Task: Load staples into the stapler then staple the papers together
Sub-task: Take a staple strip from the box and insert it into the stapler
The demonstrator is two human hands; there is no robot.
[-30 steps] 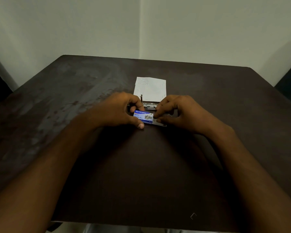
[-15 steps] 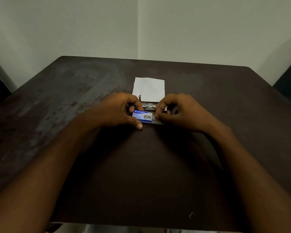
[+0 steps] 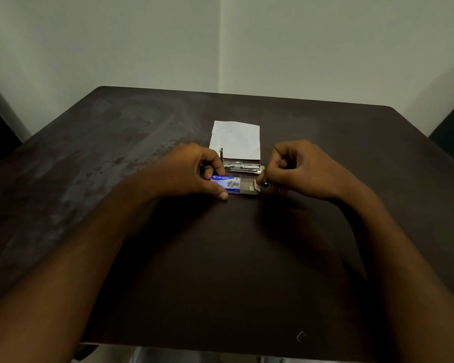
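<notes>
Our left hand (image 3: 192, 171) grips the blue cardboard staple box (image 3: 226, 183) on the dark, scuffed table (image 3: 220, 258). Our right hand (image 3: 299, 169) pinches its grey inner tray (image 3: 248, 186), which stands slid out. The opened metal stapler (image 3: 243, 166) lies just behind, before the white papers (image 3: 236, 140).

White brand word "kangaro" on the blue sleeve of the staple box (image 3: 227, 183); print on the papers (image 3: 237, 140) too faint
</notes>
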